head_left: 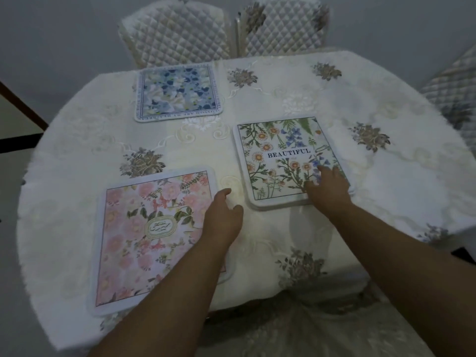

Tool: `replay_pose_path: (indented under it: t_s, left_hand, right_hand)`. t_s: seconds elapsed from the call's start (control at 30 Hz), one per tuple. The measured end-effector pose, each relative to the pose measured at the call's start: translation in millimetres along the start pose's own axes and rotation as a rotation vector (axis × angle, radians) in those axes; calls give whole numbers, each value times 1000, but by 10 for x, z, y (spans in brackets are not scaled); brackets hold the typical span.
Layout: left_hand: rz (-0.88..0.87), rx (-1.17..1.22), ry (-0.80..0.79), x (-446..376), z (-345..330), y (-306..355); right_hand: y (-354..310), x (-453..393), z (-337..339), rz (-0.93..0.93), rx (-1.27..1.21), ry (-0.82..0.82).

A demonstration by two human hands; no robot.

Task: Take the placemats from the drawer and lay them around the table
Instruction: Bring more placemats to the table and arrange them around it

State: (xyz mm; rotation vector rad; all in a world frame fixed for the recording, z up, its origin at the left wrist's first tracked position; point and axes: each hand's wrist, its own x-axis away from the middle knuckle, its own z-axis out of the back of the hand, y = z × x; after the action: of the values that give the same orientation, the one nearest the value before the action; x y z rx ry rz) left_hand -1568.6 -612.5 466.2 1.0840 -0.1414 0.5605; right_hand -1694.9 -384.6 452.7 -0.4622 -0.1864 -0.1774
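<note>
The stack of placemats [288, 161] is lying right of centre on the table [401, 191], wildflower print with "BEAUTIFUL" on top, more edges showing beneath its near corner. It is sitting slightly skewed, its longer side running away from you.

Your right hand [328, 190] is resting flat, fingers spread, on the stack's near right corner, gripping nothing. It is the closer hand.

Your left hand [222, 215] is hovering loosely open just past the right edge of the pink placemat [152, 233], holding nothing, with the stack to its right.

The blue placemat [177, 92] is lying across the table before a quilted chair [175, 32].

Open places look to be on the right side.
</note>
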Motion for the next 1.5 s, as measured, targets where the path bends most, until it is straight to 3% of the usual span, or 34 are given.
replay_pose_path:
  t_s: [0.2, 0.5, 0.57, 0.67, 0.77, 0.87, 0.97, 1.13, 1.5]
  left_hand:
    - [103, 112, -56, -205, -337, 338]
    - [57, 71, 167, -188, -461, 493]
    - [115, 247, 100, -177, -460, 589]
    - [223, 367, -156, -63, -367, 759]
    - [208, 224, -245, 175, -213, 772]
    - [27, -7, -139, 457, -31, 707]
    - [-82, -39, -61, 791, 169, 689]
    - [-164, 104, -34, 1434, 566, 786]
    - [-448, 92, -314, 2572, 1430, 958]
  right_hand:
    - [476, -376, 99, -205, -13, -127]
    - [585, -211, 172, -89, -58, 13]
    - [603, -199, 285, -85, -104, 68]
    - [617, -154, 493, -49, -226, 111]
    - [622, 13, 610, -44, -243, -128]
    - [579, 332, 686, -11, -123, -385]
    - [517, 711, 809, 77, -103, -289]
    - [373, 1534, 1229, 63, -363, -145]
    - [313, 3771, 1979, 8, -591, 169]
